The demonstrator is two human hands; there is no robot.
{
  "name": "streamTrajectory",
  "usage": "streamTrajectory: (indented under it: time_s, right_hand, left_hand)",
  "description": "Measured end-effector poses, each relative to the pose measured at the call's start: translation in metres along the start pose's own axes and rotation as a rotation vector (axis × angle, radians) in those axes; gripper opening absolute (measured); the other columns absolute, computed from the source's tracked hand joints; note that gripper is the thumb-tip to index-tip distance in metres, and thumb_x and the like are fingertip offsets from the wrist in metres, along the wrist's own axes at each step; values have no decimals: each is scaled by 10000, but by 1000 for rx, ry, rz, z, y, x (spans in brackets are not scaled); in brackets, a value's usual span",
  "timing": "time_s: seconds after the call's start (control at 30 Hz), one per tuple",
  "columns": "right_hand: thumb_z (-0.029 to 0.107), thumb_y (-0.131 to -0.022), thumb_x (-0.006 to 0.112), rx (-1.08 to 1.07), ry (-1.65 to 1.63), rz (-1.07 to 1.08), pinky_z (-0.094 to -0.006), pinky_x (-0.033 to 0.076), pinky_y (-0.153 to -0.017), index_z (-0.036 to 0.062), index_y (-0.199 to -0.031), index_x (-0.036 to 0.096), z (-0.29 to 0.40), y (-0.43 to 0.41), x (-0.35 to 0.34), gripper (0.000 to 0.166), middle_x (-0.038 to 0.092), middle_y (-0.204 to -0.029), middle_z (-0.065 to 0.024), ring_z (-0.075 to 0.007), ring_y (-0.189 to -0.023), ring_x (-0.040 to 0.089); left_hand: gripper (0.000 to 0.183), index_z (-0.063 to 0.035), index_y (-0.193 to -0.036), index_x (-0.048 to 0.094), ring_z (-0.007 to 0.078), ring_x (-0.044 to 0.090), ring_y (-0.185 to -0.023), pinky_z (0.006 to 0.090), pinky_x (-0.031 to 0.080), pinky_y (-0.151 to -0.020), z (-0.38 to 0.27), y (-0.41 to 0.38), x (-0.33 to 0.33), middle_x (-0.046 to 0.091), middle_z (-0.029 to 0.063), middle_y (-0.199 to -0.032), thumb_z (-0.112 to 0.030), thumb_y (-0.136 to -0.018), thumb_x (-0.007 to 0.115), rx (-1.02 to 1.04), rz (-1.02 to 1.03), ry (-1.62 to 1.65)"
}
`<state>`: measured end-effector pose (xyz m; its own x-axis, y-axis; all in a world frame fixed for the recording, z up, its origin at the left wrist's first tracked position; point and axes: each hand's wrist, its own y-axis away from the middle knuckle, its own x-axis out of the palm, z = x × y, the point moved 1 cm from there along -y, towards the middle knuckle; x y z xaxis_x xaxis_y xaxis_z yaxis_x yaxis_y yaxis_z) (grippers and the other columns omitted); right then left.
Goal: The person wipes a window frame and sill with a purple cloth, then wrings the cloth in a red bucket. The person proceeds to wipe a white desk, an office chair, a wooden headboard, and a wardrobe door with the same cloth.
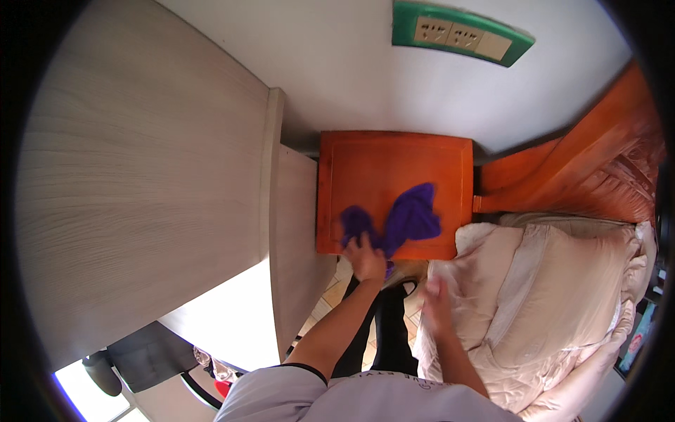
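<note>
A purple cloth (414,213) lies bunched and twisted across the front part of an orange-brown wooden bedside table (390,163). My left hand (366,261) rests on the cloth's left end near the table's front edge, fingers spread over it; whether they grip it is unclear. A bit of the cloth hangs past the front edge beside that hand. My right hand (436,303), somewhat blurred, is off the table, just in front of its right corner and next to the beige quilt. It touches no part of the cloth, and its fingers look partly curled.
A pale wood-grain cabinet (158,158) stands close on the left. To the right, a beige quilt (559,295) covers the bed, beside an orange wooden headboard (538,169). Green-framed sockets (464,34) are on the wall behind. My legs stand on the tiled floor (335,290) below.
</note>
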<state>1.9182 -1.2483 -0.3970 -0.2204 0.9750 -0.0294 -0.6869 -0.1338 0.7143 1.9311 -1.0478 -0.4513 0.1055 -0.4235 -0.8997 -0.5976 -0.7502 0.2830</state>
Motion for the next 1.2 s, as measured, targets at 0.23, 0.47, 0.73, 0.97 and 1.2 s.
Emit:
streamTrajectory:
  time_s: [0.23, 0.47, 0.73, 0.97, 1.2]
  right_hand:
    - [413, -856, 565, -227, 609, -264, -494, 287, -1056, 11, -1421, 260, 70, -154, 63, 757, 298, -1412, -287, -439, -1284, 313]
    - [525, -852, 504, -630, 1162, -152, -486, 234, -1087, 121, -1419, 338, 96, -179, 162, 716, 291, -1432, -286, -450, -1321, 274]
    - [345, -818, 587, -794, 1209, 231, -522, 235, -1051, 108, -1268, 506, 46, -89, 231, 515, 362, -1397, -156, -376, -1311, 280]
    - [233, -809, 577, -726, 1117, 23, -541, 315, -942, 86, -1107, 577, 27, -86, 137, 332, 490, -1205, -130, -354, -1141, 403]
    - [159, -814, 555, -393, 1065, -376, -447, 444, -830, 46, -1000, 570, 17, -102, 28, 218, 545, -1018, -187, -377, -953, 515]
  left_hand:
    - [553, -145, -1249, 535, 372, 402, -1184, 434, 412, -979, -62, -34, 10, 439, 152, -1306, -120, -712, 666, 577, 220, 158]
    - [562, -89, -1379, 370, 356, 394, -1234, 433, 346, -1021, -32, -51, -8, 415, 179, -1355, -198, -867, 573, 202, -37, 202]
    - [541, -73, -1327, 430, 306, 441, -1143, 380, 320, -1022, 64, 1, -9, 450, 117, -1307, -308, -865, 583, 24, -68, 84]
    - [606, -101, -1320, 417, 361, 431, -1135, 440, 382, -977, 54, 47, 34, 439, 146, -1273, -217, -773, 650, 342, 87, -191]
    - [352, -91, -1040, 552, 367, 496, -1070, 425, 462, -881, -33, 55, 23, 495, 124, -1188, -84, -697, 634, 584, 465, 93]
